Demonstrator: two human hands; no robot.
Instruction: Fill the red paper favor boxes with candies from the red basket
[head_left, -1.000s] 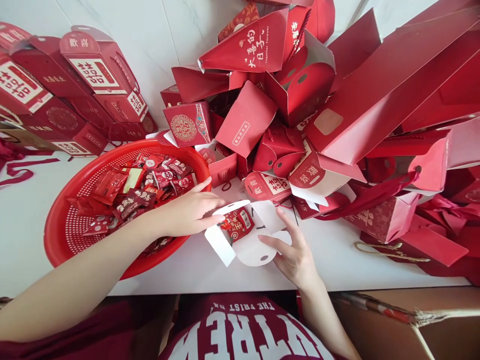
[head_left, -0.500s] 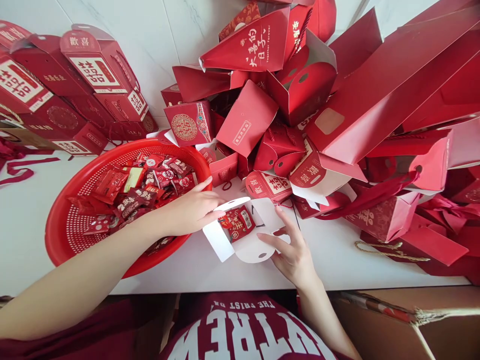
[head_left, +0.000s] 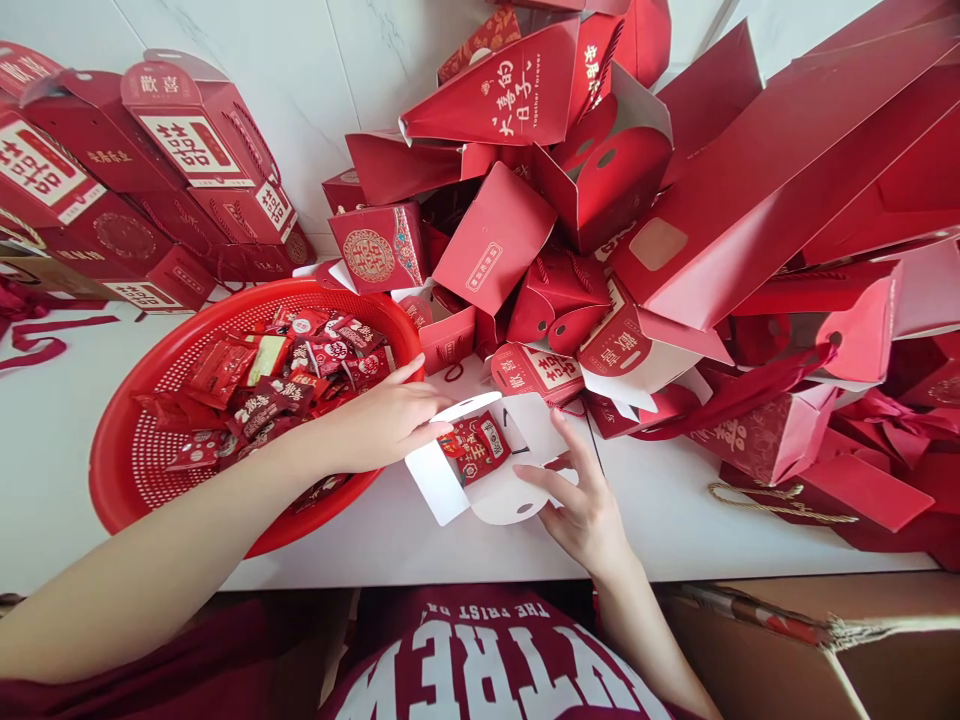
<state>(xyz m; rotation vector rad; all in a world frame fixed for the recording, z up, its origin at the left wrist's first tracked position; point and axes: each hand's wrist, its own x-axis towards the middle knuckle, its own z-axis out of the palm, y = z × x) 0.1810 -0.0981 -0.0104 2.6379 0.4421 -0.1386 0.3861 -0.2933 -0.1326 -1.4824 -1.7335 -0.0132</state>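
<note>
A small paper candy box (head_left: 439, 485) with white insides stands open on the table, its flaps spread outward. Inside it lie red candy packets (head_left: 480, 447) with printed characters. My left hand (head_left: 382, 422) is at the box's left side, thumb and fingers closed on its edge by the flap; one finger points out over the basket rim. On the right side, my right hand (head_left: 581, 500) grips the box, with fingers spread along its wall and over a rounded flap. What lies under my left fingers is partly hidden.
A red plastic basket (head_left: 120, 440) of wrapped candies stands at left, under my left forearm. Red gift boxes (head_left: 495, 240) pile up at the back and right. More boxes (head_left: 191, 130) are stacked at back left. A cardboard carton (head_left: 780, 610) sits below the table edge.
</note>
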